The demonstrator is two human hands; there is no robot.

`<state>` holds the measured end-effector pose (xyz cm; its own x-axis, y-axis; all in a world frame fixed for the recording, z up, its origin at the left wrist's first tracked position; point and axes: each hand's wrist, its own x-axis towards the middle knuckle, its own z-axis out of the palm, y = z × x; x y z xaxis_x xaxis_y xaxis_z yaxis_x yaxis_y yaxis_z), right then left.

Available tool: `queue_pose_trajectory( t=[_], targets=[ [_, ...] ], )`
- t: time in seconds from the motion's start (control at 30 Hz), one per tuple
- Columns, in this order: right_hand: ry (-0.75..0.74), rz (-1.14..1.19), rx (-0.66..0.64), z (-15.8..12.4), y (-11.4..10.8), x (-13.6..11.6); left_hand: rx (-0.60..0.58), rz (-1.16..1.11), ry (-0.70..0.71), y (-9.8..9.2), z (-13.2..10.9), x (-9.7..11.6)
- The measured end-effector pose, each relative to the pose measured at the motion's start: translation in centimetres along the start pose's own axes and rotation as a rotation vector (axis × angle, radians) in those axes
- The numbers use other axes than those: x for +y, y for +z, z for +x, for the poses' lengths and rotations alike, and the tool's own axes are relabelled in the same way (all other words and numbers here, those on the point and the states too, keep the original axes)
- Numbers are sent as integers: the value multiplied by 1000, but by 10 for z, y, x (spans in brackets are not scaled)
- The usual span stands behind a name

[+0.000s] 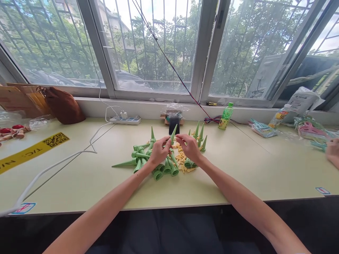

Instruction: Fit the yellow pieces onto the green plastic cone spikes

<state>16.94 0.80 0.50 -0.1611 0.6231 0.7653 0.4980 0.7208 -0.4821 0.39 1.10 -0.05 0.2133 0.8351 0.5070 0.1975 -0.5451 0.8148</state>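
Note:
My left hand is closed around a green plastic watering spike, its tip pointing up. Close beside it, my right hand has its thumb and fingers pinched together; whatever lies between them is too small to make out. Under and left of my left hand is a loose heap of green spikes, several with their open threaded ends facing me. Small yellow plastic pieces lie scattered between and beneath my hands. Past my right hand, several green spikes stand upright.
Behind my hands are a dark phone-like object and a small box with clear plastic. A green bottle stands to the right, a power strip at the back left. A white cable crosses the table. Another person's hand shows far right.

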Motion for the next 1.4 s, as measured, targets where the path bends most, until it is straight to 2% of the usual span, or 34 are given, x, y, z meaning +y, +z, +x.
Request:
queue_pose_trajectory(
  t=[0.17, 0.47, 0.6, 0.8, 0.97, 1.17, 1.4],
  targets=[
    [-134, -45, -105, 8, -6, 8, -19, -100, -108, -1, 6, 5],
    [-260, -173, -53, 3, -21, 20, -47, -244, -52, 17, 19, 8],
    [-263, -197, -28, -1, -23, 19, -82, -191, -13, 16, 18, 7],
    [-245, -172, -91, -7, -20, 18, -108, -142, 7, 8, 9, 5],
    [-226, -123, -102, -11, -20, 16, -110, -128, 26, 9, 3, 8],
    [-208, -127, -97, -15, -21, 13, -119, 48, 95, 10, -2, 11],
    [-182, -118, -115, -16, -19, 14, -121, 128, 160, 8, -3, 6]
  ],
)
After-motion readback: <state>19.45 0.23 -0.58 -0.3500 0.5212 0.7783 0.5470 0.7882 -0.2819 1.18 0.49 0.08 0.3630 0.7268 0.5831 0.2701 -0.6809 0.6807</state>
